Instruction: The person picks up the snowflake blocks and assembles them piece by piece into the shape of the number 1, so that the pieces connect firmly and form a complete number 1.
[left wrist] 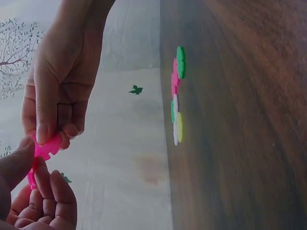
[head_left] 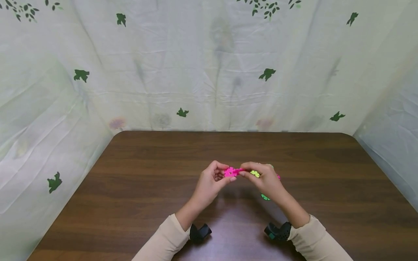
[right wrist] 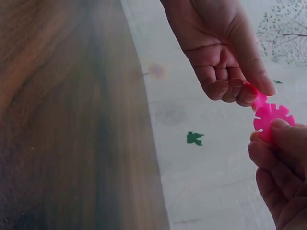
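Observation:
Above the table, the left hand (head_left: 207, 183) pinches a pink notched disc (head_left: 230, 172), a flower-shaped plastic piece, between thumb and fingers. Facing it, the right hand (head_left: 266, 181) pinches a second pink notched disc (right wrist: 271, 117) by its edge. The two discs meet edge to edge between the hands. Whether their slots are locked together cannot be told. In the left wrist view, fingertips cover parts of both pieces.
Several loose discs lie on the brown table (head_left: 147, 203) beneath and beyond the right hand: yellow (head_left: 255, 174), green (head_left: 265, 197), pink (left wrist: 174, 79) and white (left wrist: 175, 136). Pale printed cloth (head_left: 196, 65) hangs behind the table's far edge.

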Motion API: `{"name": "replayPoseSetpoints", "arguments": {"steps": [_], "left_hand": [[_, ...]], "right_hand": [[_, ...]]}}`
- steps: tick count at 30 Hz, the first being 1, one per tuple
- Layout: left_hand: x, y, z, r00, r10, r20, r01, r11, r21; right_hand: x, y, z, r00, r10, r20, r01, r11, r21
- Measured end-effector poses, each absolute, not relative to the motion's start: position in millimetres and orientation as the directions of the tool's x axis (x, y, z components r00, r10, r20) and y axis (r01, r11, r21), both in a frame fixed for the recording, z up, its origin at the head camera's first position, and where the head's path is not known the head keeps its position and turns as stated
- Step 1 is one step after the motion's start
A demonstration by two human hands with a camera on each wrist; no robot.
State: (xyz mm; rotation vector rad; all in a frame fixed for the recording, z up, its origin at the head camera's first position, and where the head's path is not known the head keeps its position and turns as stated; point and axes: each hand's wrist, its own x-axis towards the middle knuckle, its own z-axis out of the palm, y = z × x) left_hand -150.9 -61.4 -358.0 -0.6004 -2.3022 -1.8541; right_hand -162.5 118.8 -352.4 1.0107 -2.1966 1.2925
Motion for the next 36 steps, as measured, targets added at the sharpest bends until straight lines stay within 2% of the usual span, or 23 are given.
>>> {"name": "replayPoseSetpoints", "arguments": {"steps": [3,7,11,14,19,23,28,36], "left_hand": [[-158,-63,-366,-0.911,0.229,0.344,0.385,0.171,0.907],[-169,-67,-381,-0.91,0.238,0.341,0.39,0.205,0.898],[-171,-68,-382,-0.901,0.249,0.356,0.417,0.267,0.869],[-170,-67,-380,-0.874,0.268,0.405,0.475,0.301,0.827],[-168,-65,-383,-0.776,0.327,0.54,0.628,0.311,0.713],[-167,-63,-386,-0.718,0.354,0.6,0.694,0.298,0.655],[-166,-63,-386,-0.693,0.347,0.631,0.72,0.307,0.622],[-168,-64,-386,-0.692,0.319,0.648,0.721,0.336,0.606]], "right_hand": [[-162,118,-351,-0.702,-0.369,0.609,-0.711,0.311,-0.63],[-160,117,-348,-0.797,-0.339,0.501,-0.597,0.313,-0.739],[-162,118,-349,-0.847,-0.327,0.419,-0.506,0.251,-0.825],[-162,118,-350,-0.858,-0.337,0.388,-0.47,0.211,-0.857],[-162,119,-351,-0.867,-0.358,0.348,-0.427,0.173,-0.887],[-160,118,-351,-0.867,-0.375,0.327,-0.409,0.162,-0.898],[-159,115,-350,-0.866,-0.39,0.313,-0.403,0.176,-0.898],[-163,124,-356,-0.861,-0.383,0.334,-0.445,0.249,-0.86]]}}
